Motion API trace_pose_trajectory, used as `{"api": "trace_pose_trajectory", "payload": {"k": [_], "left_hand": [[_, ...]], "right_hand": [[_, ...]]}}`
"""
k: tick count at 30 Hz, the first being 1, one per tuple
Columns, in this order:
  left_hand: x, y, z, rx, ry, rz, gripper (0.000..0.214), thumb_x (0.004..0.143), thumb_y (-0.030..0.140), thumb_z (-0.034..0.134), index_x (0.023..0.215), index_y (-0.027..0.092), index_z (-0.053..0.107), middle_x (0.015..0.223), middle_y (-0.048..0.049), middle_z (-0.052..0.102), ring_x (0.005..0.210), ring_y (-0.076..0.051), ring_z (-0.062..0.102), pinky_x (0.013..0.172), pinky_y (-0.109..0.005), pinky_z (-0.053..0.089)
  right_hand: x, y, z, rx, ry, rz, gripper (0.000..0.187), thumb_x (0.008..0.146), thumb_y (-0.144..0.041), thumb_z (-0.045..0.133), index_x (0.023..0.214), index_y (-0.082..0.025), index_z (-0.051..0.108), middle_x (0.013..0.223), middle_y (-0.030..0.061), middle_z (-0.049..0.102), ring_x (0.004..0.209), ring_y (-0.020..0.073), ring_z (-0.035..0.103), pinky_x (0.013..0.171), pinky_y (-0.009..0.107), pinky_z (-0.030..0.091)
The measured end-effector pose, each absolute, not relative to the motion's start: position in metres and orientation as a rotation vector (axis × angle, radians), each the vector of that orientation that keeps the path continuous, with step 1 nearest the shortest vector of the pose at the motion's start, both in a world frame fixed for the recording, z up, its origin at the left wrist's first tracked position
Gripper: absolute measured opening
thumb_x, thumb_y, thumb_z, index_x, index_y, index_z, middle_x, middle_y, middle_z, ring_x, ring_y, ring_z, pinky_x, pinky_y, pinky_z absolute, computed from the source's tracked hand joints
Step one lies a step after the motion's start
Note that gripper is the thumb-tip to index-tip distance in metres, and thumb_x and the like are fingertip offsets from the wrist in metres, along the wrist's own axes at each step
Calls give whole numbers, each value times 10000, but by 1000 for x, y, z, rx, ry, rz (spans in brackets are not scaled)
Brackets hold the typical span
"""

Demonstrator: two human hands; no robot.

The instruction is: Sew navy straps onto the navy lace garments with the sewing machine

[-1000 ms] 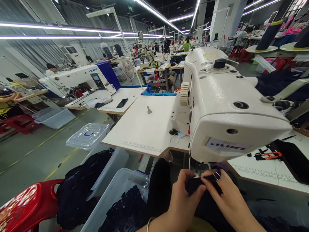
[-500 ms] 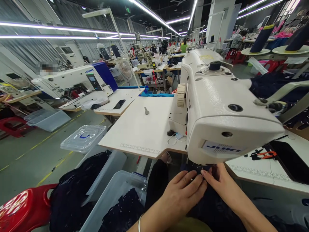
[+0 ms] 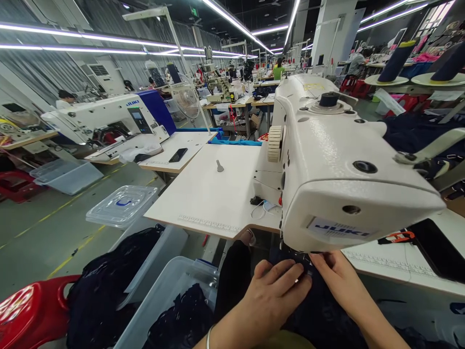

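White table: sewing machine, metal piece, orange tool, black device.

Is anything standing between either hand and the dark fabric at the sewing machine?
Nothing visible does: the left hand and right hand both touch the dark fabric. The white machine head overhangs near the fingertips, hiding part of what lies beneath.

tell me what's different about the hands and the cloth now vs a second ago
The bare left hand, which was pinching dark navy cloth, now lies palm-down across it; its grip is hidden. The bare right hand has shifted up slightly, closer beneath the white sewing machine's head. The flat grey metal piece stays on the smooth white tabletop.
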State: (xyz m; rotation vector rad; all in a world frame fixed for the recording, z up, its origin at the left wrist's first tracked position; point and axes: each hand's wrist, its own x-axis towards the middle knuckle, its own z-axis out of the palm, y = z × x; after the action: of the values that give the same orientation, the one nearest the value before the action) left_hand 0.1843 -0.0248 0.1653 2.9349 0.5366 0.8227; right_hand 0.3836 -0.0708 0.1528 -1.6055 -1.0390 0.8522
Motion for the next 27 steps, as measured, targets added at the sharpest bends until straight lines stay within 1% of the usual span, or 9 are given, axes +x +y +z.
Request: {"api": "trace_pose_trajectory", "payload": {"k": [2, 4, 9, 12, 15, 17, 19, 21, 27], "left_hand": [[184, -24, 169, 2944, 516, 825, 319, 976, 153, 503, 1276, 242, 566, 1249, -16, 654, 1213, -158, 541, 985, -294, 302], [183, -23, 173, 2963, 492, 800, 323, 981, 138, 489, 1278, 238, 563, 1266, -16, 647, 1220, -159, 535, 979, -295, 295], [181, -20, 179, 3001, 445, 771, 350, 980, 92, 455, 1281, 232, 566, 1308, -8, 619, 1226, -172, 524, 926, -305, 320], [180, -16, 179, 3048, 411, 709, 365, 999, 99, 417, 1311, 239, 544, 1376, 23, 567, 1254, -174, 486, 908, -328, 326], [180, -12, 179, 3097, 388, 664, 371, 1000, 103, 441, 1324, 259, 530, 1408, 65, 534, 1274, -171, 456, 899, -339, 333], [180, -10, 180, 3100, 377, 642, 371, 997, 105, 456, 1322, 268, 531, 1407, 81, 534, 1275, -163, 451, 905, -335, 337], [181, -10, 181, 3095, 380, 643, 360, 1000, 117, 453, 1320, 261, 534, 1403, 76, 540, 1276, -158, 450, 921, -332, 338], [183, -12, 181, 3104, 414, 645, 353, 1004, 138, 451, 1327, 256, 530, 1399, 59, 546, 1277, -155, 454, 942, -332, 335], [194, -18, 173, 3119, 627, 885, 285, 995, 275, 509, 1271, 264, 583, 1347, 32, 591, 1226, -158, 497, 932, -342, 322]], "right_hand": [[383, -71, 154, -1613, -1055, 829, 307, 905, -518, 536, 999, -239, 623, 765, 3, 614, 834, 216, 625, 723, 303, 527], [382, -72, 155, -1633, -1071, 800, 296, 914, -509, 523, 964, -236, 624, 786, 9, 634, 830, 215, 626, 725, 304, 519], [381, -69, 155, -1661, -1063, 723, 299, 920, -496, 520, 973, -219, 617, 951, 50, 669, 857, 213, 624, 729, 307, 505], [380, -66, 153, -1621, -1019, 743, 330, 906, -507, 543, 1039, -215, 621, 1026, 76, 672, 946, 240, 630, 786, 330, 513], [380, -65, 153, -1585, -961, 796, 390, 891, -509, 567, 1148, -220, 612, 1141, 101, 665, 1096, 283, 605, 871, 371, 512], [380, -63, 153, -1574, -929, 817, 427, 881, -510, 577, 1194, -221, 606, 1181, 106, 663, 1143, 297, 591, 922, 397, 499], [381, -60, 154, -1568, -914, 832, 442, 874, -504, 579, 1206, -214, 609, 1176, 104, 676, 1136, 293, 601, 950, 404, 488], [383, -57, 156, -1580, -929, 822, 434, 866, -481, 576, 1196, -202, 624, 1147, 104, 695, 1106, 287, 620, 937, 396, 498], [388, -40, 161, -1707, -1129, 592, 305, 799, -320, 540, 1021, -216, 722, 931, 74, 759, 877, 267, 698, 791, 369, 551]]}}
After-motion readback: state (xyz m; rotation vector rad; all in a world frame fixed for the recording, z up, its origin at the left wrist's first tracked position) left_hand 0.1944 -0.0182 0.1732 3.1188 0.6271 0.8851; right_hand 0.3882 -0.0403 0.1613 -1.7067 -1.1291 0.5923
